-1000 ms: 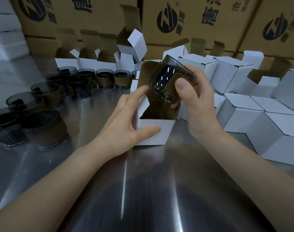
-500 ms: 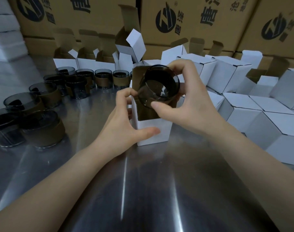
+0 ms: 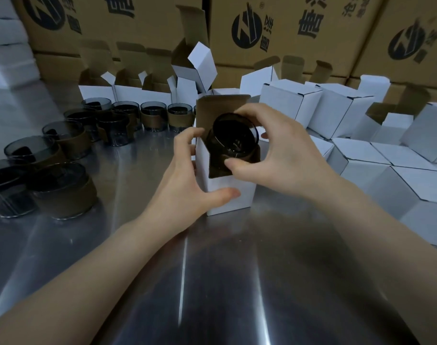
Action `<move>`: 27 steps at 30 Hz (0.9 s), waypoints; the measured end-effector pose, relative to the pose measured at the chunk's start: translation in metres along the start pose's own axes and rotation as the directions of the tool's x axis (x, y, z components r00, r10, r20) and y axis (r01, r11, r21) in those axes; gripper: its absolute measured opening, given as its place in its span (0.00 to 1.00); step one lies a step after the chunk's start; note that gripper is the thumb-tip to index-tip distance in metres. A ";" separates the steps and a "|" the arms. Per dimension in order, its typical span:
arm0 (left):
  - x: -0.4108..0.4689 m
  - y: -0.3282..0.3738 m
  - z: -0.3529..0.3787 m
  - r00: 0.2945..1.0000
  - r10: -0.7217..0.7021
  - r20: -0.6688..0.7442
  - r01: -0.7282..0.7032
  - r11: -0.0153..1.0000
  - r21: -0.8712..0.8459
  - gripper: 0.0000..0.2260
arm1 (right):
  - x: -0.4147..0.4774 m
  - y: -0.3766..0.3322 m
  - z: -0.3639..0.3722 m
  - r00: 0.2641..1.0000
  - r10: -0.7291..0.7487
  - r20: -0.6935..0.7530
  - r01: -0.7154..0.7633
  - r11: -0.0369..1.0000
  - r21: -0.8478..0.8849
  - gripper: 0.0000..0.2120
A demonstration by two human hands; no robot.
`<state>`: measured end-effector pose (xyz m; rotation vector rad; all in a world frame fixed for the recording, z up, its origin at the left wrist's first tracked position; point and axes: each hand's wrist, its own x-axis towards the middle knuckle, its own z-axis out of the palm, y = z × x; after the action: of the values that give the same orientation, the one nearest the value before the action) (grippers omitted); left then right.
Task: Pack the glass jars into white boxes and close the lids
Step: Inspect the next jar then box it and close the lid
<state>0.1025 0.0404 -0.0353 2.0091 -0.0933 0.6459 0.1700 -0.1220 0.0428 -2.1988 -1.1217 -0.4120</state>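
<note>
The right hand (image 3: pixel 284 155) grips a dark smoked glass jar (image 3: pixel 233 135), thumb under its near side and fingers curled over the far rim. The jar is tilted, its open mouth facing up towards the camera, and its base sits at the mouth of an open white cardboard box (image 3: pixel 227 192). A second ago the jar was held higher, above the box's right edge; it is now lower and centred over the opening, in front of the raised brown-lined lid flap (image 3: pixel 219 103).

The left hand (image 3: pixel 187 180) holds the box, thumb pressed across the front face and fingers curled at the left wall. Earlier those fingers lay straighter along that side. The box stands in the same spot on the shiny steel desk (image 3: pixel 212 282).

Further jars in brown sleeves (image 3: pixel 152 118) stand to the left. Closed white boxes (image 3: pixel 361 170) are heaped on the right, with printed brown cartons (image 3: pixel 274 26) behind.
</note>
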 end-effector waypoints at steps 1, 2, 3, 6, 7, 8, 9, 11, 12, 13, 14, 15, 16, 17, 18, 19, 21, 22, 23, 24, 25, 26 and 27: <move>0.000 0.000 0.000 1.000 -0.001 0.002 0.001 1.000 0.000 0.43 | 0.001 0.001 0.001 1.000 0.017 0.016 -0.017 1.000 -0.005 0.27; 0.000 0.000 0.000 1.000 -0.001 0.003 0.001 1.000 -0.001 0.43 | 0.002 0.001 0.002 0.999 0.030 0.030 -0.029 0.999 -0.013 0.26; 0.000 0.000 0.001 1.000 -0.001 0.003 0.001 1.000 0.000 0.43 | 0.002 0.000 0.003 0.998 0.038 0.046 -0.037 0.999 -0.024 0.25; 0.000 0.000 0.000 1.000 0.002 0.005 -0.002 1.000 0.007 0.42 | 0.005 -0.002 0.005 0.991 0.094 0.098 -0.095 0.995 -0.001 0.24; 0.000 -0.001 0.000 1.000 0.002 0.005 -0.002 1.000 0.014 0.42 | 0.006 -0.003 0.005 0.986 0.121 0.117 -0.124 0.992 0.014 0.24; 0.000 -0.001 0.000 1.000 0.002 0.004 -0.002 1.000 0.020 0.42 | 0.007 -0.003 0.005 0.980 0.147 0.137 -0.151 0.988 0.018 0.24; 0.000 -0.001 0.000 1.000 0.000 0.003 0.000 1.000 0.024 0.42 | 0.009 -0.004 0.004 0.972 0.172 0.160 -0.175 0.984 0.008 0.24; 0.000 -0.001 0.000 1.000 -0.009 0.006 0.009 1.000 0.027 0.43 | 0.015 -0.006 0.003 0.949 0.226 0.219 -0.222 0.974 -0.041 0.24; 0.000 -0.001 0.000 1.000 -0.015 0.010 0.014 0.999 0.031 0.43 | 0.018 -0.007 0.003 0.933 0.257 0.252 -0.248 0.966 -0.069 0.24; 0.000 -0.001 0.000 1.000 -0.020 0.014 0.020 0.999 0.038 0.43 | 0.021 -0.009 0.002 0.914 0.290 0.284 -0.276 0.957 -0.090 0.24; 0.000 -0.001 0.000 1.000 -0.025 0.019 0.024 0.999 0.044 0.43 | 0.024 -0.010 0.002 0.895 0.319 0.311 -0.303 0.948 -0.100 0.23; 0.000 -0.001 0.000 0.999 -0.028 0.023 0.026 0.998 0.052 0.44 | 0.026 -0.011 0.002 0.879 0.341 0.333 -0.328 0.940 -0.099 0.23; 0.001 -0.001 0.000 0.999 -0.029 0.027 0.027 0.998 0.059 0.44 | 0.029 -0.012 0.002 0.866 0.358 0.348 -0.345 0.933 -0.101 0.22; 0.001 -0.002 0.000 0.999 -0.032 0.030 0.030 0.997 0.065 0.44 | 0.030 -0.014 0.002 0.855 0.373 0.360 -0.356 0.927 -0.117 0.22; 0.001 -0.001 0.000 0.999 -0.036 0.030 0.034 0.997 0.068 0.44 | 0.033 -0.016 0.001 0.843 0.390 0.371 -0.361 0.921 -0.147 0.22; 0.000 -0.002 0.000 0.999 -0.039 0.029 0.037 0.997 0.071 0.44 | 0.035 -0.018 0.000 0.828 0.406 0.386 -0.364 0.914 -0.180 0.23; 0.000 -0.002 0.000 0.999 -0.038 0.027 0.035 0.996 0.085 0.43 | 0.040 -0.022 -0.001 0.791 0.433 0.432 -0.367 0.901 -0.230 0.25; 0.000 -0.002 0.000 0.999 -0.037 0.026 0.034 0.995 0.093 0.43 | 0.043 -0.024 -0.002 0.775 0.439 0.454 -0.363 0.898 -0.247 0.24; 0.000 -0.002 -0.001 0.999 -0.037 0.025 0.034 0.995 0.096 0.43 | 0.045 -0.025 -0.002 0.764 0.441 0.471 -0.354 0.897 -0.266 0.22; 0.000 -0.002 -0.001 0.999 -0.037 0.025 0.035 0.995 0.097 0.43 | 0.047 -0.026 -0.003 0.756 0.444 0.481 -0.339 0.894 -0.291 0.21; 0.000 -0.002 -0.001 0.999 -0.037 0.025 0.035 0.995 0.099 0.43 | 0.048 -0.027 -0.003 0.750 0.447 0.487 -0.323 0.890 -0.321 0.21; 0.000 -0.002 -0.001 0.999 -0.036 0.026 0.033 0.994 0.103 0.43 | 0.050 -0.028 -0.003 0.745 0.452 0.491 -0.306 0.885 -0.350 0.21; 0.000 -0.002 -0.001 0.999 -0.032 0.028 0.029 0.994 0.109 0.43 | 0.051 -0.029 -0.003 0.738 0.455 0.498 -0.290 0.880 -0.375 0.21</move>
<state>0.1027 0.0421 -0.0369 2.1214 -0.0458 0.6129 0.1764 -0.0799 0.0836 -2.8294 -0.8879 0.3338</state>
